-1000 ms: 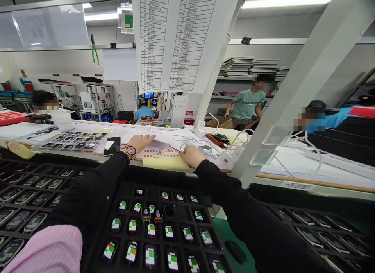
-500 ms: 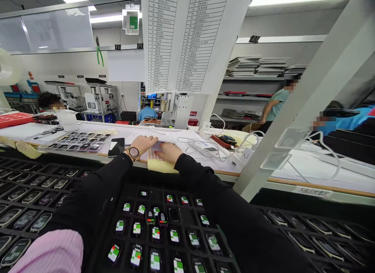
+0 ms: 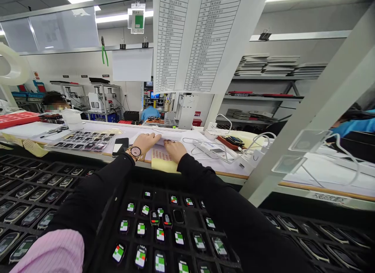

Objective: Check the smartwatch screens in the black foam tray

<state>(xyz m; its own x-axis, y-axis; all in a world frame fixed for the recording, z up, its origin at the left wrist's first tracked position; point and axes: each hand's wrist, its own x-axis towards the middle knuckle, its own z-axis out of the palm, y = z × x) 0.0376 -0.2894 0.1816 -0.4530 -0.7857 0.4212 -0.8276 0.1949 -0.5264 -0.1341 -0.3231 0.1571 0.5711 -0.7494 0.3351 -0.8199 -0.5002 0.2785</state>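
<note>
My left hand [image 3: 146, 143], wearing a round-faced wristwatch [image 3: 135, 151], reaches to the right with its fingers closed at the near edge of a white sheet of paper [image 3: 162, 139]. Beside it, my right hand [image 3: 175, 148] pinches at the same sheet; its fingertips are partly hidden. A yellow sheet with rows of red stickers [image 3: 161, 159] lies under and in front of my right hand, overhanging the bench edge. A phone [image 3: 120, 146] rests left of my left wrist. Below my forearms is a black tray [image 3: 191, 219] holding several smartwatches, many with green-and-white screens lit.
Clear trays of small dark parts [image 3: 84, 140] lie at the left. White cables and a white device [image 3: 215, 149] occupy the bench at right, near a slanted white post [image 3: 307, 108]. More watch trays flank the middle one. A printed list [image 3: 199, 42] hangs ahead. Other people work beyond.
My right hand has moved off the sticker sheet, up to the white paper's edge, uncovering more red stickers. The view has turned slightly left. A person by the right shelves is out of sight.
</note>
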